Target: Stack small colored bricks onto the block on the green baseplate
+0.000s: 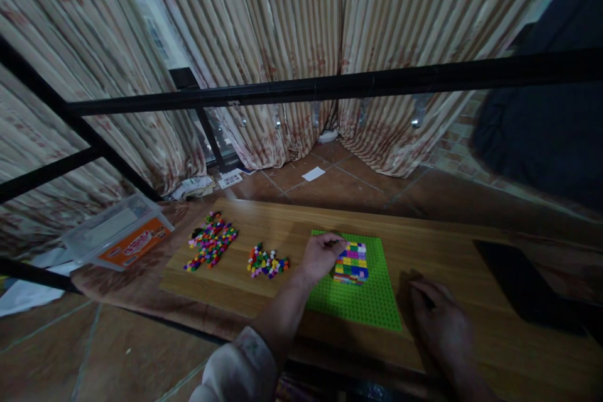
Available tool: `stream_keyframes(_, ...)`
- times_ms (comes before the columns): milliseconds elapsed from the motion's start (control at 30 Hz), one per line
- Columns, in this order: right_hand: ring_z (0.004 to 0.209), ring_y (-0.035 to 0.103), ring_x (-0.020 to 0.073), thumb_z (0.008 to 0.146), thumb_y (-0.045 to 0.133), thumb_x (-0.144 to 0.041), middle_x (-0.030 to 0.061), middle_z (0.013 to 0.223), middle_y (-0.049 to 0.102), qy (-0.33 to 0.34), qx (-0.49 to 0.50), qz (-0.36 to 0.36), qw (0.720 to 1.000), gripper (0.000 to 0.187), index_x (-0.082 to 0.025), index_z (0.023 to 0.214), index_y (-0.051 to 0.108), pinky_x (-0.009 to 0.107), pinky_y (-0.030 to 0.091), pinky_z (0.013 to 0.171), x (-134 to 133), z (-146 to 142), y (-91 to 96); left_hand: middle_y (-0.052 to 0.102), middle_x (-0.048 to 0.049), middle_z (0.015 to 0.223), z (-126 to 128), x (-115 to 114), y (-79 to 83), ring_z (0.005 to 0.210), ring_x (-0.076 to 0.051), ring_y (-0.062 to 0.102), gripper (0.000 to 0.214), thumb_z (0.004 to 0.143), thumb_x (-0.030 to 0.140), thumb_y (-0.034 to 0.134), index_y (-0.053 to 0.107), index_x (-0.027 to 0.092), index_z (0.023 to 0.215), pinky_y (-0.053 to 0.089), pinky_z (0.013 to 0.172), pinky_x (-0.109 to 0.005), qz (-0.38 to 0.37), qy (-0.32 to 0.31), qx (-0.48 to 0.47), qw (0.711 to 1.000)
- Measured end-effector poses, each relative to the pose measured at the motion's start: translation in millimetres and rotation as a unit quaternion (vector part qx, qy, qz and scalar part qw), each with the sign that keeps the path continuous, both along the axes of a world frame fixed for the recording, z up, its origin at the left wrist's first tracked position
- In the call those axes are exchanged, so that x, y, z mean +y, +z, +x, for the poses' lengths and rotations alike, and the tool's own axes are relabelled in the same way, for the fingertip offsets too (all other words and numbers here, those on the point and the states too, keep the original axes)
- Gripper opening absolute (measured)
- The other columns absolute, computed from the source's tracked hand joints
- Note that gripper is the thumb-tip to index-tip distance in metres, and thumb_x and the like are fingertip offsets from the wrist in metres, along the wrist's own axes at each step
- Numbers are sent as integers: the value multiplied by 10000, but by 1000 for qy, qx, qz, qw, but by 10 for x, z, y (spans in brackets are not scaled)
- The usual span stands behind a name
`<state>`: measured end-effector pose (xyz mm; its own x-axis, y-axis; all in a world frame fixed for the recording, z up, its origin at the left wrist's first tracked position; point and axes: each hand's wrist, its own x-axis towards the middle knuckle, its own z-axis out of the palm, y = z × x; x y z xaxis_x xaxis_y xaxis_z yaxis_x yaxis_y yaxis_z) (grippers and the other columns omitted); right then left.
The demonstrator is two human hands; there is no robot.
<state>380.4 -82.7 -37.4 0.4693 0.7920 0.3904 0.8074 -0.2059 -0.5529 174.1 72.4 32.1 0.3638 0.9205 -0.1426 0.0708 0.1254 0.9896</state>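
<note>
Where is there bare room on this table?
Bare wooden tabletop between the right hand and the black flat slab, and behind the two piles of small coloured bricks. The near half of the green studded baseplate is free. Crowded where the left hand meets the multicoloured brick block.

The baseplate (362,301) was bright green, its block patch (351,262) banded yellow, blue, pink and green. Multicoloured bricks (211,241) lay near the tan wooden worktop's (282,220) left edge. The curtains (292,19) were beige-striped with reddish blotches.

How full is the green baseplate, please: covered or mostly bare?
Mostly bare. The green baseplate carries a patch of coloured bricks near its far edge, by the left hand; elsewhere it shows green.
</note>
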Motion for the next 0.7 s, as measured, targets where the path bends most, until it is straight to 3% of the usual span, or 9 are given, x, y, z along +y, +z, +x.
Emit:
stream_keyframes(300,891,650,267,842,412,-486,102,1039,679,1,-35,-24,999,397,-207,896,689,379,504,758,-11,91,-77,727,-36,809,6,-28,-76,701,-150,617,241,750,333,680,752,169,912,492,659,-256,44,7,38,998)
stream_keyframes(467,831,655,270,833,414,-499,101,1032,677,-6,-40,-26,999,392,-220,896,682,388,508,701,-3,120,-112,735,-80,951,-99,-122,30,791,-191,650,381,804,378,638,701,153,1104,517,744,-300,85,51,79,992)
stream_keyframes(567,813,655,281,836,393,-501,116,1023,681,-1,-58,-13,998,401,-217,881,672,406,510,697,7,141,-134,727,-66,1013,-341,-224,88,837,-193,649,308,848,329,575,707,185,1085,511,783,-296,130,86,97,983)
stream_keyframes(700,829,655,292,824,402,-511,124,1001,683,10,-67,-1,998,402,-214,876,668,417,515,708,5,188,-172,717,-69,978,-927,-341,40,849,-191,644,244,840,185,538,714,193,1010,502,811,-307,177,143,188,956)
